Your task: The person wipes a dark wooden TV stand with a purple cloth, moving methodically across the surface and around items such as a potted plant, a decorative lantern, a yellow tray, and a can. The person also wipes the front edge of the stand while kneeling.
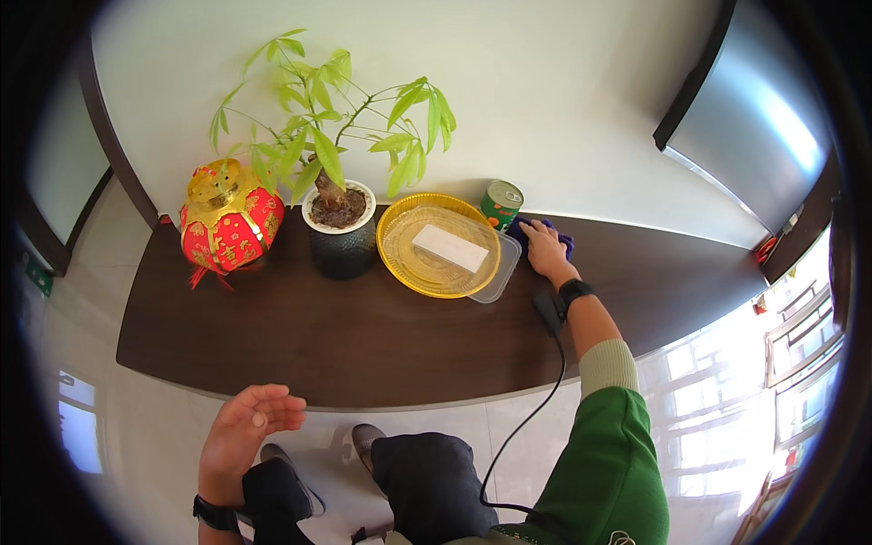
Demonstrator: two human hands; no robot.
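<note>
My right hand (545,249) lies on a bunched dark purple cloth (567,240) on the dark wooden tabletop (327,340), fingers pointing towards the wall. Just left of it a green tin can (503,204) stands upright. Beside the can is a round golden tray (394,262) bearing a clear plastic lid and a white rectangular piece (451,248). Partly under the tray's right edge is a clear plastic lid or container (507,269). My left hand (252,422) is raised near the front edge of the table, holding nothing, its fingers loosely bent.
A potted plant (344,245) with green leaves stands left of the tray. A red and gold lantern-like ornament (231,231) sits farther left. The wall (545,102) runs along the back edge. A black cable (521,422) hangs from my right wrist past the table's front edge.
</note>
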